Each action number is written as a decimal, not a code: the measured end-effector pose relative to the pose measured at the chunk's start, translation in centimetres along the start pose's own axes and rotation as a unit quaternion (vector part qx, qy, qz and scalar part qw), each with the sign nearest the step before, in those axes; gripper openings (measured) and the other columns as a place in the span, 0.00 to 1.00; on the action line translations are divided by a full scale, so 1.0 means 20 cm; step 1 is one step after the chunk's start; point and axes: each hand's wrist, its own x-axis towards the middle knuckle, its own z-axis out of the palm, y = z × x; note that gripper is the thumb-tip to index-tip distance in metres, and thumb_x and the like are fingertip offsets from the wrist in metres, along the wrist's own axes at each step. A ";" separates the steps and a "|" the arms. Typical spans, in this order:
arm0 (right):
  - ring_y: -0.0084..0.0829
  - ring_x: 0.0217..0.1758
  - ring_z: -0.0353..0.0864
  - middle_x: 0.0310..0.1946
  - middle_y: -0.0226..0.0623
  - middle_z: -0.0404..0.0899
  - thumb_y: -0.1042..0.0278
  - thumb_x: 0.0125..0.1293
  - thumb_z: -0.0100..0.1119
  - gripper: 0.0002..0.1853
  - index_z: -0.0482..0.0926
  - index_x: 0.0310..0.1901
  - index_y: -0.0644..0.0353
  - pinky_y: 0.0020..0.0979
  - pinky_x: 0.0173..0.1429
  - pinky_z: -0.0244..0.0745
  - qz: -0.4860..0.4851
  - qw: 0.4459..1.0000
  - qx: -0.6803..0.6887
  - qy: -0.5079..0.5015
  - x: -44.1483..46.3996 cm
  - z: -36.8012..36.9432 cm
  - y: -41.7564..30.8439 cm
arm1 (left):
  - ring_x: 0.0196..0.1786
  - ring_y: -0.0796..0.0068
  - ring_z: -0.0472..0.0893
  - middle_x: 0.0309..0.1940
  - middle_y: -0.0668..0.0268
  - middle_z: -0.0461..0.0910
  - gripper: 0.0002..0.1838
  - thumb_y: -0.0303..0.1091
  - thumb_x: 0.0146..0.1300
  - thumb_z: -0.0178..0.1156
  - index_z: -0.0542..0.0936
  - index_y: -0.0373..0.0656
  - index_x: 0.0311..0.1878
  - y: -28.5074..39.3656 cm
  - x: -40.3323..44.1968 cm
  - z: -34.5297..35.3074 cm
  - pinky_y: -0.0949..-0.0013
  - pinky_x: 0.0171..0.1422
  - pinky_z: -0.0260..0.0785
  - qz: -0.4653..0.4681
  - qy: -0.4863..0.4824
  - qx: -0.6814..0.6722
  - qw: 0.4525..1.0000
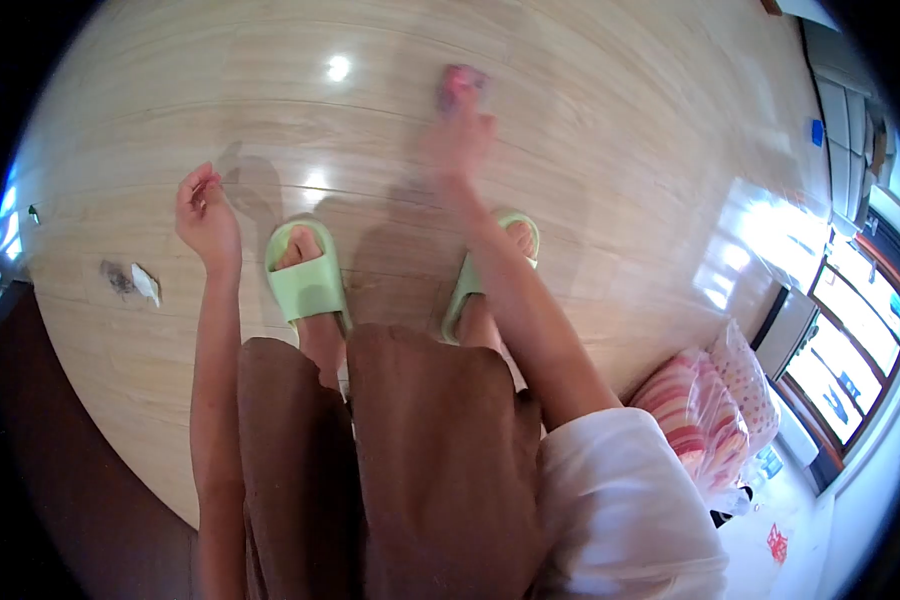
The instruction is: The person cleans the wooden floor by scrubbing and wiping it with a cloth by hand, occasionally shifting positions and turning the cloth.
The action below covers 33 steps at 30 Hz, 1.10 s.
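Observation:
My right hand (460, 145) is stretched out over the floor, blurred by motion. Its fingers are on a small pink-and-dark cloth-like thing (463, 88), which is pressed to the wood-look floor; blur hides its exact kind. To the left, my left hand (207, 215) hovers above the floor with loosely curled fingers and nothing visible in it. Between my arms are my feet in light green slippers, the left slipper (308, 285) and the right slipper (462, 295).
A white scrap (145, 285) lies beside a dark tuft (117, 277) on the left. A dark brown surface (80, 450) borders the lower left. Pink striped bedding in clear plastic (695, 415) stands at the right, with a grey sofa (842, 125) beyond.

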 end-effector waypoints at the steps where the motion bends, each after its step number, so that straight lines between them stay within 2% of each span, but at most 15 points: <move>1: 0.55 0.47 0.77 0.44 0.58 0.75 0.73 0.66 0.51 0.23 0.70 0.64 0.53 0.51 0.49 0.74 0.013 0.999 0.041 -0.029 -0.03 0.07 -0.11 | 0.47 0.73 0.82 0.45 0.61 0.82 0.14 0.17 0.64 0.54 0.81 0.35 0.51 0.01 0.00 0.00 0.71 0.55 0.75 0.014 -0.011 0.000 1.000; 3: 0.57 0.46 0.78 0.45 0.59 0.75 0.72 0.66 0.50 0.24 0.68 0.65 0.59 0.52 0.48 0.74 -0.194 0.980 0.003 -0.042 -0.06 0.30 -0.18 | 0.47 0.74 0.82 0.45 0.62 0.82 0.13 0.18 0.65 0.54 0.81 0.35 0.51 0.02 -0.02 0.02 0.72 0.55 0.75 0.023 -0.029 0.007 0.999; 4: 0.58 0.48 0.78 0.46 0.63 0.75 0.72 0.66 0.51 0.25 0.66 0.64 0.67 0.51 0.50 0.75 -0.244 0.969 -0.003 -0.039 -0.08 0.40 -0.25 | 0.47 0.74 0.82 0.45 0.62 0.82 0.13 0.18 0.65 0.54 0.81 0.35 0.50 0.02 -0.03 0.04 0.72 0.55 0.75 0.019 -0.034 0.015 0.999; 6: 0.57 0.44 0.79 0.41 0.60 0.78 0.74 0.64 0.51 0.24 0.67 0.63 0.71 0.48 0.50 0.77 -0.296 0.950 -0.041 -0.096 -0.09 0.46 -0.44 | 0.47 0.75 0.82 0.45 0.63 0.82 0.12 0.18 0.66 0.54 0.81 0.35 0.50 0.04 -0.01 0.09 0.72 0.55 0.75 0.018 -0.040 0.005 0.999; 8: 0.56 0.44 0.79 0.38 0.58 0.80 0.75 0.63 0.52 0.25 0.68 0.63 0.70 0.49 0.50 0.77 -0.360 0.922 -0.043 -0.139 -0.07 0.52 -0.52 | 0.47 0.75 0.82 0.45 0.63 0.82 0.12 0.18 0.66 0.54 0.81 0.35 0.49 0.07 -0.04 0.12 0.72 0.55 0.74 0.010 -0.045 -0.023 0.999; 11: 0.54 0.46 0.78 0.38 0.53 0.83 0.76 0.61 0.55 0.25 0.71 0.61 0.65 0.50 0.53 0.74 -0.265 0.926 0.117 -0.241 -0.03 0.38 -0.57 | 0.47 0.76 0.81 0.44 0.64 0.82 0.11 0.18 0.67 0.53 0.81 0.36 0.49 0.07 -0.04 0.15 0.73 0.56 0.74 0.005 -0.048 -0.009 0.999; 13: 0.53 0.49 0.77 0.43 0.50 0.83 0.77 0.59 0.57 0.24 0.73 0.60 0.60 0.50 0.52 0.74 -0.257 0.956 0.100 -0.103 0.01 0.39 -0.43 | 0.47 0.76 0.81 0.44 0.65 0.82 0.11 0.18 0.68 0.53 0.81 0.36 0.49 0.08 -0.04 0.14 0.73 0.56 0.73 0.005 -0.052 0.007 0.999; 15: 0.53 0.49 0.76 0.47 0.48 0.82 0.78 0.58 0.58 0.25 0.74 0.60 0.58 0.48 0.52 0.73 -0.254 0.955 0.150 0.032 0.05 0.25 -0.18 | 0.47 0.76 0.81 0.44 0.65 0.82 0.11 0.18 0.68 0.53 0.81 0.37 0.49 0.08 -0.03 0.10 0.73 0.56 0.73 0.005 -0.053 0.020 0.998; 17: 0.53 0.51 0.76 0.54 0.47 0.79 0.79 0.60 0.55 0.25 0.73 0.62 0.58 0.48 0.53 0.74 -0.275 0.958 0.060 0.061 0.02 0.05 0.01 | 0.47 0.76 0.81 0.44 0.65 0.82 0.11 0.18 0.68 0.53 0.81 0.37 0.49 0.08 -0.03 0.05 0.73 0.55 0.74 0.015 -0.058 0.031 0.998; 20: 0.50 0.55 0.74 0.64 0.50 0.72 0.75 0.63 0.52 0.27 0.69 0.66 0.60 0.49 0.55 0.72 -0.374 0.909 -0.183 -0.027 -0.05 0.10 0.24 | 0.46 0.77 0.82 0.44 0.65 0.82 0.11 0.18 0.68 0.53 0.81 0.36 0.49 0.03 -0.01 0.02 0.73 0.54 0.74 0.013 -0.064 0.042 0.997; 23: 0.50 0.58 0.73 0.67 0.52 0.69 0.73 0.63 0.52 0.25 0.70 0.63 0.67 0.50 0.57 0.72 -0.416 0.885 -0.196 0.071 0.10 0.24 0.07 | 0.46 0.77 0.82 0.45 0.65 0.82 0.10 0.18 0.68 0.53 0.81 0.36 0.49 0.04 -0.02 0.06 0.74 0.53 0.75 0.052 -0.080 0.037 0.995; 25: 0.50 0.60 0.73 0.66 0.54 0.69 0.70 0.63 0.53 0.26 0.71 0.61 0.73 0.51 0.58 0.72 -0.449 0.863 -0.224 0.059 0.24 0.22 -0.13 | 0.46 0.77 0.82 0.45 0.65 0.81 0.10 0.19 0.68 0.53 0.81 0.36 0.48 0.07 -0.04 0.11 0.74 0.52 0.75 0.053 -0.098 0.019 0.994; 28: 0.49 0.60 0.73 0.65 0.55 0.69 0.69 0.63 0.53 0.26 0.72 0.61 0.75 0.50 0.60 0.72 -0.448 0.858 -0.250 0.034 0.30 0.24 -0.19 | 0.46 0.77 0.82 0.44 0.65 0.81 0.09 0.19 0.68 0.53 0.81 0.35 0.48 0.15 -0.07 0.17 0.75 0.51 0.75 0.062 -0.117 0.004 0.991; 31: 0.50 0.59 0.73 0.67 0.50 0.70 0.68 0.64 0.53 0.23 0.75 0.60 0.68 0.50 0.56 0.73 -0.451 0.829 -0.327 0.056 0.07 0.22 -0.02 | 0.46 0.77 0.81 0.43 0.65 0.81 0.09 0.19 0.68 0.53 0.81 0.35 0.47 0.20 -0.05 0.18 0.75 0.51 0.74 0.080 -0.136 0.031 0.987; 33: 0.49 0.58 0.73 0.65 0.49 0.72 0.67 0.63 0.54 0.22 0.76 0.58 0.68 0.50 0.56 0.74 -0.471 0.808 -0.349 0.060 0.03 0.21 0.03 | 0.46 0.77 0.81 0.43 0.65 0.81 0.10 0.19 0.68 0.53 0.81 0.36 0.47 0.17 -0.04 0.15 0.75 0.51 0.74 0.089 -0.147 0.057 0.984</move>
